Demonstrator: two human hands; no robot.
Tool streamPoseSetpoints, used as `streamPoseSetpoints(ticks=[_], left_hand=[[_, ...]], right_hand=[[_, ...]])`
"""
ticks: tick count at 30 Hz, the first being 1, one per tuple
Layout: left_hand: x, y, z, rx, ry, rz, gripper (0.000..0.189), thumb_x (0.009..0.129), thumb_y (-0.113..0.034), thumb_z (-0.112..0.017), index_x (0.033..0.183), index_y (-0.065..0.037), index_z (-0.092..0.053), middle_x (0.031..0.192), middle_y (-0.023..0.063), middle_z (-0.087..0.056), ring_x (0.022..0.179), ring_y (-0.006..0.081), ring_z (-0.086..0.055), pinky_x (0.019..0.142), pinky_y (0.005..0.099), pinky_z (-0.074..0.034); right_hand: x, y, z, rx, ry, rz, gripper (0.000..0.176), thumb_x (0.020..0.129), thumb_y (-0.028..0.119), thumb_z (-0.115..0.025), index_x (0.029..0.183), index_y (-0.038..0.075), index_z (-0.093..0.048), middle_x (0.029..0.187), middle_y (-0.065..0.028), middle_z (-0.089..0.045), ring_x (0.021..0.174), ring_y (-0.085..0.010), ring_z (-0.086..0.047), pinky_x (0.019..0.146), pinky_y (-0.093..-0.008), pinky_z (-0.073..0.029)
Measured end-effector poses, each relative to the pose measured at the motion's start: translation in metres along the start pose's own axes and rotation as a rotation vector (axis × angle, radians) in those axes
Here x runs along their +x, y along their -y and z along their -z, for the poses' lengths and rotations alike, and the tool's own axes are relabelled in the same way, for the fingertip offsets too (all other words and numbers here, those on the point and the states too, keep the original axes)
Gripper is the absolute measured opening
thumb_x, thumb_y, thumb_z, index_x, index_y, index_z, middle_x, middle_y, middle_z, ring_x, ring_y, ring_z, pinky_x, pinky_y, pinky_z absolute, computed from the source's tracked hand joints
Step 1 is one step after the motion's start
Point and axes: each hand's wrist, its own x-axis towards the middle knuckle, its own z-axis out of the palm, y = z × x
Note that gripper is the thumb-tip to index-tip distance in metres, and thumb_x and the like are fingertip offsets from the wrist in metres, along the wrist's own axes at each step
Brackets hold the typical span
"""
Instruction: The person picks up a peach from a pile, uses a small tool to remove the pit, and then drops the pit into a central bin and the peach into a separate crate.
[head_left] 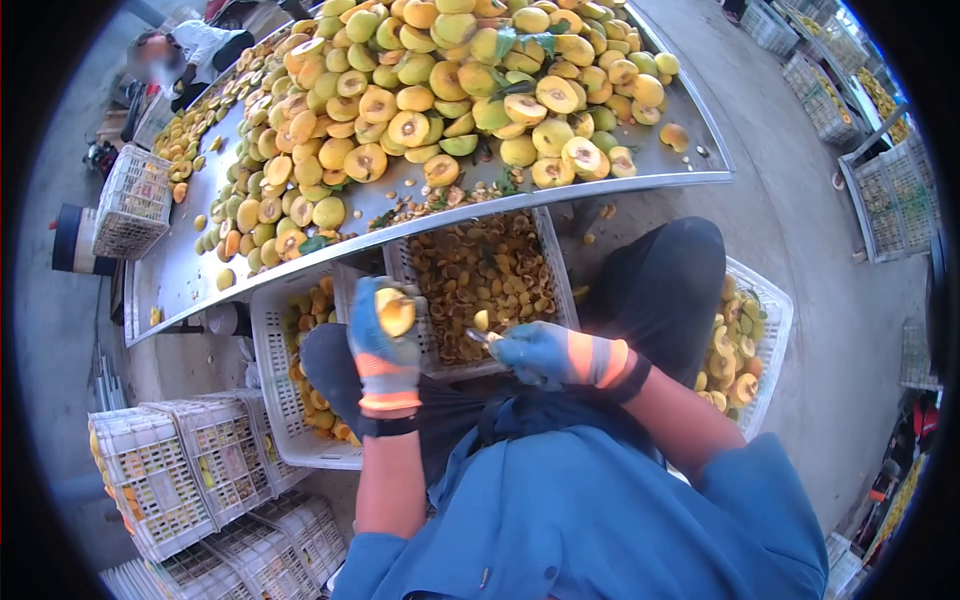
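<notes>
My left hand [385, 335], in a blue and orange glove, holds a halved yellow fruit [395, 312] with its cut side up. My right hand [545, 353], gloved alike, is closed round a small metal tool [483, 337] whose tip points left. A small yellow piece [482, 319] shows just above that tip. Both hands are over a white crate [553, 262] of pits and scraps, between my knees. Beyond them a metal table [690, 130] bears a large heap of halved fruit [410, 90].
A white crate of fruit [275, 380] stands by my left knee and another [775, 300] by my right. Stacked crates [175, 470] are at the lower left. A person [205, 50] is at the upper left; more crates [895, 190] stand at the right.
</notes>
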Motion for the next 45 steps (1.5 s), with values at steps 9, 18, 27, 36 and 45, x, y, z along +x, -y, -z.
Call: streamPoseSetpoints(ticks=[9, 18, 27, 36, 45], left_hand=[[0.088, 0.062, 0.099, 0.517, -0.300, -0.116, 0.026, 0.103, -0.022, -0.072, 0.117, 0.000, -0.073, 0.109, 0.0107, -0.074, 0.097, 0.0186, -0.067, 0.092, 0.0343, -0.055], [0.203, 0.078, -0.113, 0.689, 0.277, 0.267, 0.062, 0.087, -0.045, -0.079, 0.125, 0.003, -0.071, 0.121, 0.0284, -0.071, 0.114, 0.0451, -0.067, 0.103, 0.0487, -0.051], [0.120, 0.017, -0.091, -1.029, 0.027, 0.442, 0.042, 0.094, -0.008, -0.066, 0.132, -0.008, -0.047, 0.116, 0.0125, -0.063, 0.097, 0.0258, -0.070, 0.083, 0.0427, -0.063], [0.019, -0.019, -0.068, -1.320, -0.020, 0.508, 0.037, 0.115, -0.026, -0.042, 0.139, -0.001, -0.054, 0.121, 0.0139, -0.065, 0.107, 0.0279, -0.067, 0.097, 0.0422, -0.059], [-0.010, -0.030, -0.072, -1.073, -0.108, 0.364, 0.034, 0.110, -0.025, -0.040, 0.123, -0.001, -0.058, 0.113, 0.0141, -0.065, 0.103, 0.0256, -0.065, 0.094, 0.0392, -0.058]], right_hand=[[0.008, -0.002, -0.016, -0.496, -0.270, 0.091, 0.051, 0.111, 0.047, -0.049, 0.112, -0.001, -0.067, 0.094, -0.0295, -0.071, 0.093, -0.0500, -0.069, 0.085, -0.0530, -0.052], [-0.015, 0.003, 0.008, -0.298, -0.393, 0.111, 0.040, 0.111, 0.039, -0.052, 0.109, 0.002, -0.066, 0.099, -0.0285, -0.071, 0.096, -0.0487, -0.069, 0.085, -0.0546, -0.052], [0.000, 0.036, 0.017, -0.100, -0.519, 0.565, 0.018, 0.109, 0.011, -0.056, 0.118, -0.002, -0.064, 0.092, -0.0158, -0.063, 0.078, -0.0291, -0.062, 0.071, -0.0398, -0.050], [0.015, 0.055, -0.008, -0.240, -0.527, 0.595, 0.025, 0.110, 0.017, -0.057, 0.116, -0.006, -0.061, 0.090, -0.0221, -0.066, 0.084, -0.0288, -0.070, 0.072, -0.0416, -0.052], [0.016, 0.035, -0.029, -0.278, -0.533, 0.656, 0.042, 0.112, 0.032, -0.053, 0.135, -0.001, -0.062, 0.105, -0.0303, -0.073, 0.096, -0.0461, -0.072, 0.085, -0.0465, -0.057]])
